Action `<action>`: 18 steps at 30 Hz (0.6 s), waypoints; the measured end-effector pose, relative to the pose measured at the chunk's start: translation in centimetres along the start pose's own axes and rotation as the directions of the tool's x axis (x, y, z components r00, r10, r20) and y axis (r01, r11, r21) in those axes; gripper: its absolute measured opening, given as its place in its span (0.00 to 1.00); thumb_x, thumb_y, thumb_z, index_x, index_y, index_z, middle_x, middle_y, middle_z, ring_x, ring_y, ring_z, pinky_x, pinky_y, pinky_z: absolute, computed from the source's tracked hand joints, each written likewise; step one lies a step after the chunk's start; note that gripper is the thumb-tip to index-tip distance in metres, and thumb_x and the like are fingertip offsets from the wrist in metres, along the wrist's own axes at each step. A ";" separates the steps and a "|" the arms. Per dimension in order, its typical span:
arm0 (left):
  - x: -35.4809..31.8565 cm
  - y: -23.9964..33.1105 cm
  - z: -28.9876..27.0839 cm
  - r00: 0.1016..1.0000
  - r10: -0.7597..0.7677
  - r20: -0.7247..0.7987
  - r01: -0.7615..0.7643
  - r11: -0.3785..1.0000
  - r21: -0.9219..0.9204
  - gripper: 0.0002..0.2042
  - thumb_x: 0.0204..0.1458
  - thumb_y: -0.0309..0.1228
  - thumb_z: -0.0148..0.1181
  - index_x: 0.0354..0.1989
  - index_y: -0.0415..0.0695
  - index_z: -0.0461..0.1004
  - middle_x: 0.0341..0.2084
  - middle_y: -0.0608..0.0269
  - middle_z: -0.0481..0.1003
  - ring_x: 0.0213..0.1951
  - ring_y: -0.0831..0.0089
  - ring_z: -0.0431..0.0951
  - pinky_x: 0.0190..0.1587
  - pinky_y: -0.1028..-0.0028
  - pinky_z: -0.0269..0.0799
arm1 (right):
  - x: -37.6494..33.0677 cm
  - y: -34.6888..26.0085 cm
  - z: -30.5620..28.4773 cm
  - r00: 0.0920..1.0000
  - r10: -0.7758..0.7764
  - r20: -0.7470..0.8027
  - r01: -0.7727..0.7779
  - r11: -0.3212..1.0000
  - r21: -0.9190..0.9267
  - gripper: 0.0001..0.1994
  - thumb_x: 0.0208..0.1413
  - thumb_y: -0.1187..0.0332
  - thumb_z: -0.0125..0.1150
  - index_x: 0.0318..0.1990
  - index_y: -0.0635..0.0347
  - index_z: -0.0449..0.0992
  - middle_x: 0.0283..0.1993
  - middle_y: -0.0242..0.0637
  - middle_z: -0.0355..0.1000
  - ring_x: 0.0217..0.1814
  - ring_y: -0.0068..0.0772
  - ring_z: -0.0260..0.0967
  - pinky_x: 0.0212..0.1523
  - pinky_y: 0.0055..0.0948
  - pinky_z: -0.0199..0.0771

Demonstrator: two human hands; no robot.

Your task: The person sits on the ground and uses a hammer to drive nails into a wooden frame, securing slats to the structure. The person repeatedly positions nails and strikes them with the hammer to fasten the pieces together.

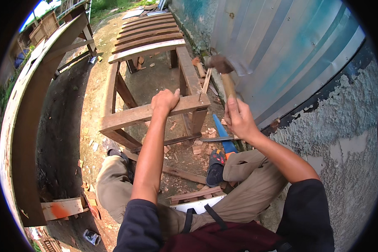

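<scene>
My right hand (pixel 240 119) grips a claw hammer by its wooden handle (pixel 228 86), raised to the right of a wooden frame. The hammer's head (pixel 222 64) is slightly blurred. My left hand (pixel 165 101) is closed over the near top rail (pixel 138 116) of the frame, its thumb sticking up. Near the rail's right end a nail (pixel 200 96) stands upright, partly out of the wood. Several slats (pixel 147 31) lie across the frame's far part, behind a paler crosspiece (pixel 147 51).
A blue handsaw (pixel 222 133) and a dark flat blade (pixel 217 138) lie by my right foot. Wood chips cover the ground. Corrugated metal sheeting (pixel 277 54) and a rough wall (pixel 344 138) border the right. A long wooden structure (pixel 27 122) stands left, with a can (pixel 91 237) nearby.
</scene>
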State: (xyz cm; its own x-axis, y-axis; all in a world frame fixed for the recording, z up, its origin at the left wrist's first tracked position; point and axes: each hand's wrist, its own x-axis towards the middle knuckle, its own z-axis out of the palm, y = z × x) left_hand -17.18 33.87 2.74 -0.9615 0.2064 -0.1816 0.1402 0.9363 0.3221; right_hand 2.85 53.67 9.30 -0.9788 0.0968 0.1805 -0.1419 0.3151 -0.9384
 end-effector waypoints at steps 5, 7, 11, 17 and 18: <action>0.4 -1.3 0.4 0.999 -0.020 -0.025 0.019 0.999 -0.041 0.33 0.62 0.57 0.42 0.48 0.37 0.81 0.48 0.44 0.80 0.53 0.51 0.79 0.56 0.59 0.73 | -1.0 -7.5 -3.1 0.837 0.544 0.054 -0.546 0.830 0.113 0.29 0.69 0.37 0.39 0.35 0.57 0.65 0.22 0.24 0.58 0.15 0.15 0.50 0.15 0.21 0.52; 0.3 -1.6 0.3 1.000 -0.003 -0.026 0.002 1.000 -0.017 0.33 0.62 0.57 0.42 0.47 0.37 0.82 0.47 0.44 0.80 0.53 0.51 0.80 0.55 0.58 0.74 | 0.4 -11.7 -4.1 0.934 0.347 -0.086 -0.334 0.933 0.133 0.29 0.68 0.36 0.39 0.36 0.56 0.64 0.21 0.24 0.56 0.13 0.14 0.46 0.12 0.20 0.48; 0.4 -1.1 0.6 0.999 0.048 -0.025 -0.048 0.998 -0.027 0.33 0.63 0.56 0.42 0.46 0.37 0.82 0.45 0.44 0.81 0.52 0.51 0.80 0.54 0.58 0.74 | 3.4 -15.3 -4.3 0.957 -0.155 -0.244 0.200 0.964 0.174 0.28 0.69 0.36 0.38 0.37 0.55 0.62 0.19 0.24 0.54 0.12 0.15 0.46 0.12 0.20 0.48; 0.4 -1.3 0.7 0.998 0.049 -0.026 -0.051 0.997 -0.065 0.35 0.62 0.58 0.42 0.46 0.35 0.81 0.45 0.39 0.80 0.52 0.47 0.79 0.56 0.54 0.72 | -1.2 -1.1 1.4 0.842 0.534 0.074 -0.521 0.841 -0.145 0.25 0.70 0.41 0.43 0.32 0.55 0.62 0.20 0.26 0.55 0.17 0.18 0.51 0.16 0.23 0.54; 0.2 -1.1 0.9 0.999 0.044 -0.026 -0.045 0.997 -0.068 0.35 0.61 0.58 0.42 0.46 0.35 0.81 0.45 0.39 0.80 0.52 0.47 0.79 0.56 0.54 0.72 | -2.0 -0.1 0.9 0.734 0.660 0.161 -0.633 0.750 -0.190 0.25 0.70 0.42 0.44 0.33 0.54 0.63 0.21 0.24 0.55 0.17 0.18 0.51 0.16 0.24 0.54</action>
State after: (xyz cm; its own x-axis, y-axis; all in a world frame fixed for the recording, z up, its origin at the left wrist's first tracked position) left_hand -17.35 33.14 1.50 -0.9604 0.2394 -0.1427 0.1671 0.9044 0.3926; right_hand 4.69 52.64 8.74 -0.8358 0.1273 -0.5341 0.5412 0.3547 -0.7624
